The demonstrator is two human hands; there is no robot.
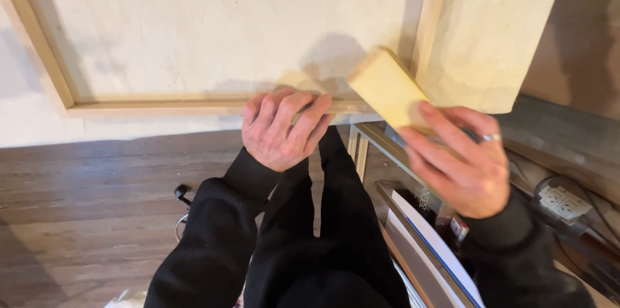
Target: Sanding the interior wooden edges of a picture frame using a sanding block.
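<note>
Wooden floor lies below; left hand (284, 128) grips the frame (194, 106) bottom edge, right hand (462, 159) holds a yellow block (386, 87) slanting up-left toward it.

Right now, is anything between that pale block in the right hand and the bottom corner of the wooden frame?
Nothing visible. The right hand holds the pale block just off the frame's lower corner, with only a small open gap between. The left hand grips the bottom rail beside it.
</note>
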